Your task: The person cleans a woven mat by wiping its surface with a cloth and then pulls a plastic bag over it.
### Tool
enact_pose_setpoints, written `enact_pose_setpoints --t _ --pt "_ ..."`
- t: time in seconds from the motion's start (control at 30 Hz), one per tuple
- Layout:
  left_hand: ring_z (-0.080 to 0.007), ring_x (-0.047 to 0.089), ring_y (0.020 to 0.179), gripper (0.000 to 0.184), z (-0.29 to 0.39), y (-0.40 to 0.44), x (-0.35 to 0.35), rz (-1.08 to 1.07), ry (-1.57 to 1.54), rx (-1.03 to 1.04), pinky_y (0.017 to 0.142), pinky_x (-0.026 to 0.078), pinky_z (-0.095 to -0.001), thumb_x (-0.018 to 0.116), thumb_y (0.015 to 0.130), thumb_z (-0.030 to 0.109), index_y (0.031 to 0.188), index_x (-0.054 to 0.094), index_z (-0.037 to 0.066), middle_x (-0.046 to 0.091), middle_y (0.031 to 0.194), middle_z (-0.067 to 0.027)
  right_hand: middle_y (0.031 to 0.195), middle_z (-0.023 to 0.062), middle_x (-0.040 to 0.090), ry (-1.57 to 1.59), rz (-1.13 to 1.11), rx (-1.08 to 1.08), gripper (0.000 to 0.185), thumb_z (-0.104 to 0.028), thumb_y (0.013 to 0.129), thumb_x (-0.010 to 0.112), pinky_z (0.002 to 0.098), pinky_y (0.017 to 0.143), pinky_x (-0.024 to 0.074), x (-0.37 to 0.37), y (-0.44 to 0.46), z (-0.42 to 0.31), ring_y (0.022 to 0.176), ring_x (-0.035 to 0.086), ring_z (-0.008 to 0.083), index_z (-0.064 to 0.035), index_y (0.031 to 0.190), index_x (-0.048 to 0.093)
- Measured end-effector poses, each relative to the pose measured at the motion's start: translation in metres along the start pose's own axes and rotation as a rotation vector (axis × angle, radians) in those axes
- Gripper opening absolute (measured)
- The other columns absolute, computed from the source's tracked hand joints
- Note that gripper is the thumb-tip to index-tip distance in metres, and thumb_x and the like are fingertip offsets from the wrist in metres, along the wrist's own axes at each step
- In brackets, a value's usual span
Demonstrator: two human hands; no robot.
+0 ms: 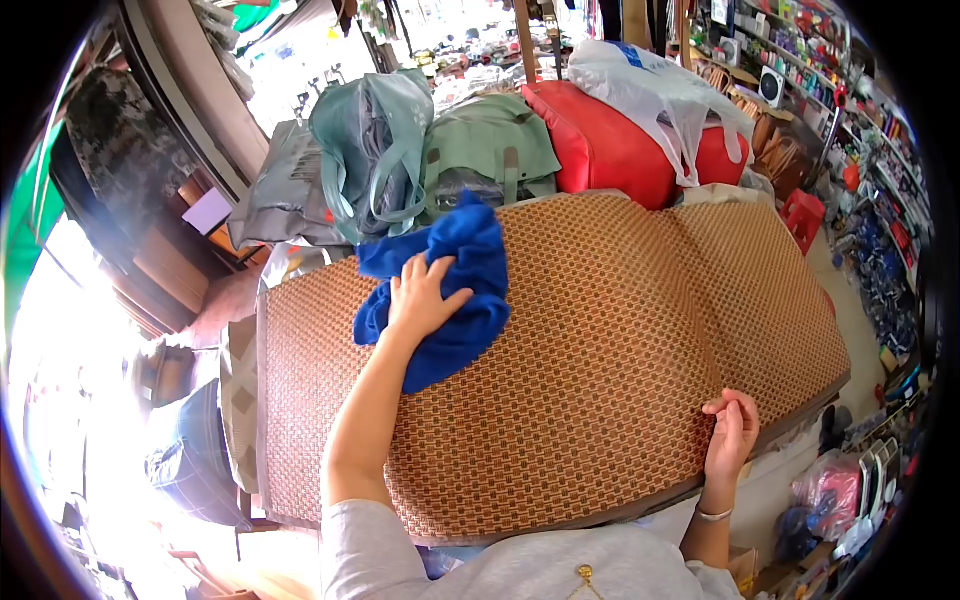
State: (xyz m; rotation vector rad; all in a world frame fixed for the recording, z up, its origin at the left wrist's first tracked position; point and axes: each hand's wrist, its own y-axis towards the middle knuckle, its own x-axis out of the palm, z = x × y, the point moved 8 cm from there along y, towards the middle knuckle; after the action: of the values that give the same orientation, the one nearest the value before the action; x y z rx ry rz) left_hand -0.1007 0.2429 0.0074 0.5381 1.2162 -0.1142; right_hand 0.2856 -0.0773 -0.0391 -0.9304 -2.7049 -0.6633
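My left hand (422, 300) is on a crumpled blue cloth (480, 250), fingers bent into it and thumb out to the side. The cloth lies bunched on a brown woven mat (580, 370), near its far left part, with folds standing up beyond my fingertips. My right hand (733, 435) is at the mat's near right edge, palm side partly turned up. Its fingers are loosely curled and somewhat apart, and I see nothing in them. A bracelet circles the right wrist.
Along the mat's far edge stand a grey-green tote bag (370, 150), a green bag (490, 150) and a red bag (600, 140). A white plastic bag (650, 85) lies over the red one. Shelves of goods (870, 130) line the right side, and a red stool (802, 220) stands there.
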Motion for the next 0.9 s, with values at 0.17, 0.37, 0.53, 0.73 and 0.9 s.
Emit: enact_pose_setpoints --t 0.17,0.37,0.53,0.73,0.9 --pt "-0.0412 0.035 0.133 0.067 0.025 -0.02 0.01 -0.022 0.079 0.087 0.1 0.033 -0.0599 0.067 0.08 0.05 0.135 0.05 0.015 0.041 0.138 -0.0262 0.084 0.0052 0.06 -0.042 -0.004 -0.002 0.02 -0.011 0.1 0.048 0.0312 0.077 0.0494 -0.002 0.0 0.003 0.079 0.058 0.0145 -0.0006 0.11 0.062" --pt "-0.0423 0.035 0.133 0.068 0.141 -0.113 -0.002 -0.328 -0.22 0.514 0.101 0.035 -0.0574 0.075 0.075 0.043 0.134 0.051 0.018 0.039 0.138 -0.0256 0.083 0.0047 0.061 -0.012 -0.008 0.028 0.018 -0.01 0.098 0.05 0.0281 0.076 0.0466 0.006 0.001 -0.001 0.078 0.058 0.0129 -0.0006 0.106 0.064" --pt "-0.0343 0.036 0.137 0.062 0.195 -0.163 -0.006 -0.488 -0.429 0.87 0.097 0.039 -0.0537 0.076 0.074 0.044 0.128 0.057 0.019 0.038 0.145 -0.0174 0.084 0.0051 0.06 -0.079 0.032 0.018 0.018 -0.011 0.098 0.05 0.0284 0.077 0.0467 0.003 0.001 -0.004 0.078 0.057 0.0132 -0.0003 0.105 0.064" --pt "-0.0382 0.043 0.129 0.061 0.093 -0.055 0.007 -0.182 -0.212 0.489 0.103 0.038 -0.0515 0.078 0.07 0.044 0.122 0.062 0.015 0.047 0.139 -0.0174 0.086 0.0061 0.061 0.02 -0.021 0.008 0.018 -0.01 0.098 0.05 0.0308 0.077 0.0492 0.004 0.0 -0.001 0.079 0.057 0.014 0.0007 0.107 0.062" --pt "-0.0357 0.038 0.133 0.064 -0.025 0.005 -0.007 0.012 0.075 -0.104 0.102 0.035 -0.056 0.071 0.077 0.05 0.131 0.055 0.018 0.044 0.141 -0.0192 0.086 0.0063 0.061 -0.007 0.002 0.016 0.019 -0.01 0.099 0.049 0.0316 0.077 0.0501 0.003 0.0 -0.003 0.079 0.058 0.0144 0.0006 0.107 0.062"
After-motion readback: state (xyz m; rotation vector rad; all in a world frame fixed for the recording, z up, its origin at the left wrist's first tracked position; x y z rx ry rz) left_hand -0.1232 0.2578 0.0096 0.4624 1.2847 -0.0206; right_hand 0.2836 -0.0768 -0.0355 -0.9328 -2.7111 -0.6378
